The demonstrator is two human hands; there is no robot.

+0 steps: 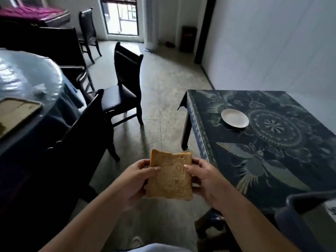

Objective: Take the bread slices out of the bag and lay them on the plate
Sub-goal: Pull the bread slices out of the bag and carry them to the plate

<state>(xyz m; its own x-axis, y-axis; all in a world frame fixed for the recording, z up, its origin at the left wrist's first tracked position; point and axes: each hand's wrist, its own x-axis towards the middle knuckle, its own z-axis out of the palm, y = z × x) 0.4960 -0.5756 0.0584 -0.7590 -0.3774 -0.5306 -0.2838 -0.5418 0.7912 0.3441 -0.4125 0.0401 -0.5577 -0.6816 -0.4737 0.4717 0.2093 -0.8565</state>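
Low in the centre of the frame, bread slices (170, 177) pinched from both sides: left hand (135, 180) closed on the left edge, thumb on the face; right hand (203, 179) closed on the right edge likewise. Apparently more than one slice, though the stack edge is blurred. Light, soft, easily torn or crushed; best held gently by the crusts or supported flat from beneath. Empty plate (235, 118) at right of centre on the patterned table (272, 160), well apart. No bag in view.
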